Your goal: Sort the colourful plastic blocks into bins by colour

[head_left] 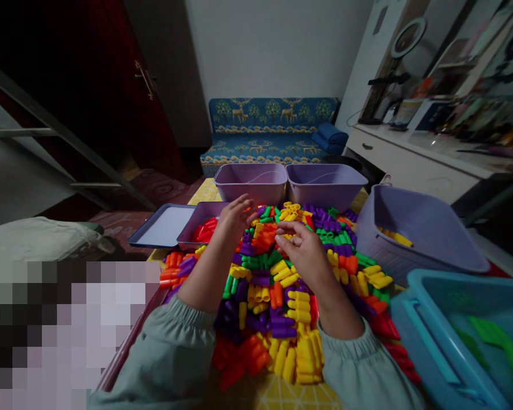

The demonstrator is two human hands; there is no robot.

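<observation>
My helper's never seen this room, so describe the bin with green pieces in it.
Start at the yellow-clothed table, heaped with colourful pieces. The bin is at the near right, closer than the purple bin holding yellow pieces. Its colour sets it apart: turquoise, not purple.

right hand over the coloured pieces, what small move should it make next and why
Probably lower the right hand to a yellow piece in the pile: yellow ones lie just below its fingers, and the purple bin at the right has yellow pieces inside. Whether the fingertips hold anything is unclear.
</observation>
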